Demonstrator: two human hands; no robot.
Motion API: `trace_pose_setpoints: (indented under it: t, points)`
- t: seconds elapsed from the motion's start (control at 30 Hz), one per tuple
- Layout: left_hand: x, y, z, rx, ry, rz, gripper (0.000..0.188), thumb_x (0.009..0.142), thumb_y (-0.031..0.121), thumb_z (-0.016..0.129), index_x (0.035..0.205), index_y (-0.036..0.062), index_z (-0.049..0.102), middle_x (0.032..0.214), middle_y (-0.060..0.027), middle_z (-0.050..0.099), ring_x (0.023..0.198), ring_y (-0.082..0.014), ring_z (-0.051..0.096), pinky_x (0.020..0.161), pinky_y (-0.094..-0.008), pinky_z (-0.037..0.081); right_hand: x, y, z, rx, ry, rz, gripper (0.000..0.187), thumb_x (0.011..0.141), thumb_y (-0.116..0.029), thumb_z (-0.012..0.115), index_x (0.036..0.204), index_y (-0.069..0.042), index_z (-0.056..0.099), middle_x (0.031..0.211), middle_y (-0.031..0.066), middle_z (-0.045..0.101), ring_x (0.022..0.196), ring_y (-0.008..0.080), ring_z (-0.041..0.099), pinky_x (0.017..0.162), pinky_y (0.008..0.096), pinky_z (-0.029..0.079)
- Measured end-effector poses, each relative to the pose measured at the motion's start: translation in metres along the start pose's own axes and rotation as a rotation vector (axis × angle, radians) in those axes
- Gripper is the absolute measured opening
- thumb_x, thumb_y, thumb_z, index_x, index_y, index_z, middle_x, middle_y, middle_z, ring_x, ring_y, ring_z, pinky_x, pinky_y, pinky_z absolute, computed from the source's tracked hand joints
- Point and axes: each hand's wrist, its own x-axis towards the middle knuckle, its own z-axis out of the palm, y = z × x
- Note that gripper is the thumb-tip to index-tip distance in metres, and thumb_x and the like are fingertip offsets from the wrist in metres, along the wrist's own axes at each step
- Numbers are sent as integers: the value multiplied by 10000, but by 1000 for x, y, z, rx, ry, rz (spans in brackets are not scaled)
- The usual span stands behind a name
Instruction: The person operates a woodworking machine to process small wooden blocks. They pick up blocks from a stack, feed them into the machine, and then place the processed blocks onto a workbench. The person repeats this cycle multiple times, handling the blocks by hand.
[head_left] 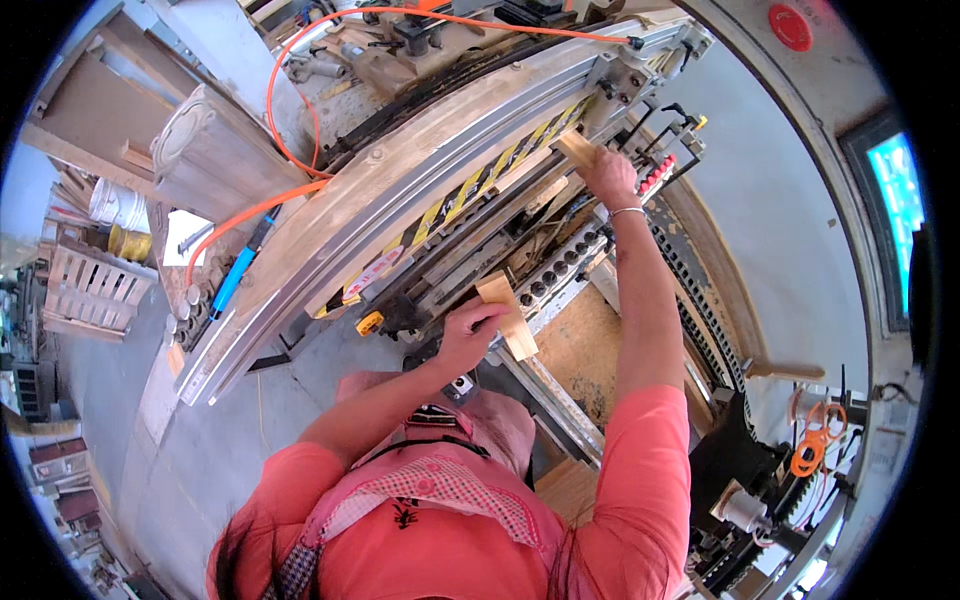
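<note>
My left hand (467,337) is closed on a short, pale wooden board (510,318), held in front of my body at the near side of the machine. Farther off and to the right, my stretched-out right hand (610,182) grips another small wooden board (575,148). That second board lies close to the end of the yellow-and-black striped strip (470,202) on the machine's beam. Below my right hand runs a rail with a row of round black pieces (562,268). A row of red knobs (656,176) sits just beside my right wrist.
A long metal-edged beam (400,170) curves across the far side. An orange hose (270,90) loops over it. At left are a blue-handled tool (234,282) and a wooden pallet (95,290). A lit screen (890,220) and red button (790,27) are at right.
</note>
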Motion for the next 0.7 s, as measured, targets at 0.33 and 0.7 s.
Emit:
trace_pose_setpoints:
  t: [0.33,0.7]
  points:
    - [3,-6,-4,-195,-2,24,213,819,-30,520,1000,2,628,929,-102,642,858,-170,615,757,-266,470,-200,-78,-54,645,-181,-86,482,667,-101,712,1116,-5,566,1009,163,631,905,274,622,794,339,498]
    - [3,-8,-8,-232,-82,59,254,777,-36,518,1006,-21,626,1026,-114,640,976,-187,594,881,-291,443,-272,-166,-15,218,144,230,425,711,-156,673,1091,-47,517,879,168,600,784,351,601,634,429,493]
